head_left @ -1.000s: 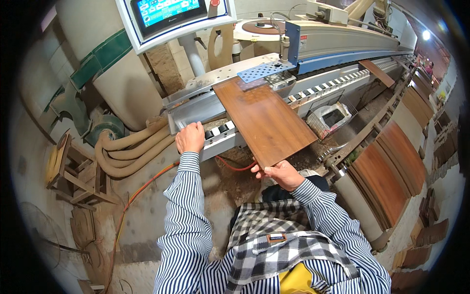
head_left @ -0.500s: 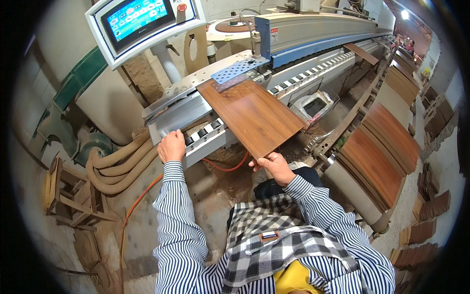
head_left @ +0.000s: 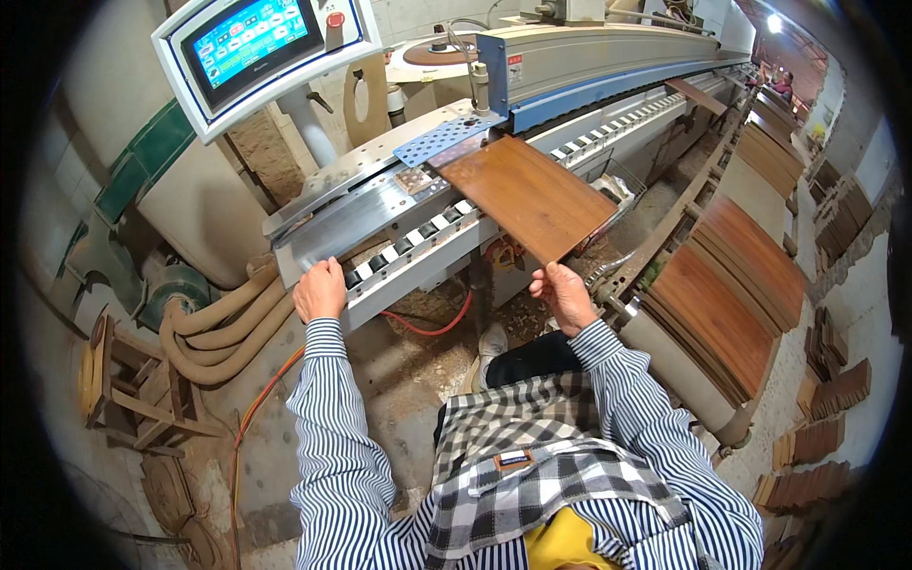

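A brown wood-grain panel [head_left: 532, 195] lies across the blue-beamed machine's [head_left: 608, 95] infeed, its far end beside a blue perforated plate [head_left: 445, 141]. Its near corner juts toward me over the row of black rollers [head_left: 408, 245]. Just below that corner is my right hand [head_left: 567, 296], with fingers curled in and the panel's edge apparently outside them. My left hand [head_left: 320, 290] is closed over the near left end of the metal infeed table [head_left: 347, 233]; its fingertips are partly hidden.
A control screen [head_left: 255, 47] stands at the upper left. Ribbed hoses [head_left: 214, 332] and a wooden stool [head_left: 142, 385] are at the left. On the right, a roller conveyor carries stacked panels [head_left: 708, 323]. Another person [head_left: 783, 85] is at the far end, near another panel [head_left: 698, 97].
The panel has slid away to the right along the machine, uncovering more rollers. My right hand has shifted right and come off the panel's near edge. My left hand stays on the table end.
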A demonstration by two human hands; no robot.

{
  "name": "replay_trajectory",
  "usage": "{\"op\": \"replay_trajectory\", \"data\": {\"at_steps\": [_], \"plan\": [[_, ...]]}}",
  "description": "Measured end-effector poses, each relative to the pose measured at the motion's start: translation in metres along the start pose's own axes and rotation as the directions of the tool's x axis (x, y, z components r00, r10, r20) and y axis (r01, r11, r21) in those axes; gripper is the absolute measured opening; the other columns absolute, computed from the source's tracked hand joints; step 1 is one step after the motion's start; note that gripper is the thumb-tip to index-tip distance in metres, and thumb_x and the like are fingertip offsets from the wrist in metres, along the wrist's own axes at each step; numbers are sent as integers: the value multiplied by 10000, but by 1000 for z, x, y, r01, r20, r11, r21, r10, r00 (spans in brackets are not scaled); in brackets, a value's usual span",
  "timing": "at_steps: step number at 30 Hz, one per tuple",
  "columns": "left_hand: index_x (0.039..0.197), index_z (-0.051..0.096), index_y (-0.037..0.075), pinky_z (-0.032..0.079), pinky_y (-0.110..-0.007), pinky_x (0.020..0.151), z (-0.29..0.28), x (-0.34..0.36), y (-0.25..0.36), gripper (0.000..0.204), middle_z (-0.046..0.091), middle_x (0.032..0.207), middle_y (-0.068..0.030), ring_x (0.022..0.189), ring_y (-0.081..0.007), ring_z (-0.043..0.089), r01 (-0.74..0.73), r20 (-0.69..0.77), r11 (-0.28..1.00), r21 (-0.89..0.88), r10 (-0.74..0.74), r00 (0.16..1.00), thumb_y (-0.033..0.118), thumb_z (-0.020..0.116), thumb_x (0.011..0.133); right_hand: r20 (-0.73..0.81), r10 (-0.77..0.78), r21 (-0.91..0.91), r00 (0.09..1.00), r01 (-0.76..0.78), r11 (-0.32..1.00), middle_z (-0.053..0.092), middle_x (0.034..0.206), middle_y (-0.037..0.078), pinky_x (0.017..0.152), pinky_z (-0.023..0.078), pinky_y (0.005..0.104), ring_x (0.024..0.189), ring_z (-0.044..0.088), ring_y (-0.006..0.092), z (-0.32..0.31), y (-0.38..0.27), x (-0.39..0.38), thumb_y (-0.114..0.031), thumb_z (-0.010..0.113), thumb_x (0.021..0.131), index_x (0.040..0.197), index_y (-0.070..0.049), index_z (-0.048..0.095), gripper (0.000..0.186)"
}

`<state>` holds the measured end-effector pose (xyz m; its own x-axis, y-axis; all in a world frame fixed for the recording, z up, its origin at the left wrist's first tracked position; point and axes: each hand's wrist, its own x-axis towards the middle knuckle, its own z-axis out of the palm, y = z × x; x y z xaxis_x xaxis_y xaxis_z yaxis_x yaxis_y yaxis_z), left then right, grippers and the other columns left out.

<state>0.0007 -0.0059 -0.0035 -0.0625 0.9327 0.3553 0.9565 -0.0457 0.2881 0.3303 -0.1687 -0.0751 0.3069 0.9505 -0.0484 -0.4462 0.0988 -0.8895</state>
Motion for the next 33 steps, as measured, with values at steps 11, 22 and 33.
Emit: {"op": "replay_trajectory", "data": {"at_steps": [11,22,33], "plan": [[810,663,59,460,-452,714,-1,2,-1,388,633,827,-188,780,-363,603,15,18,1000,-5,-15,1000,358,423,866,-291,-116,-21,950,115,993,618,728,33,541,440,203,582,543,69,-65,-40,-14,-303,537,892,1137,-17,528,377],[826,664,60,460,-453,718,1,2,-3,384,632,847,-185,791,-366,601,27,36,999,21,-28,999,359,424,863,-882,-469,-455,-51,-177,873,584,657,79,467,427,226,543,529,111,-281,-77,-255,-222,541,882,1379,-44,254,601],[848,660,56,456,-471,707,6,4,-10,401,628,872,-192,814,-375,591,-1,25,999,33,0,1000,369,410,866,-881,-472,-471,-27,-52,881,586,1060,114,444,442,228,579,553,103,-305,-62,-265,-205,528,891,1292,-30,419,451]]}}
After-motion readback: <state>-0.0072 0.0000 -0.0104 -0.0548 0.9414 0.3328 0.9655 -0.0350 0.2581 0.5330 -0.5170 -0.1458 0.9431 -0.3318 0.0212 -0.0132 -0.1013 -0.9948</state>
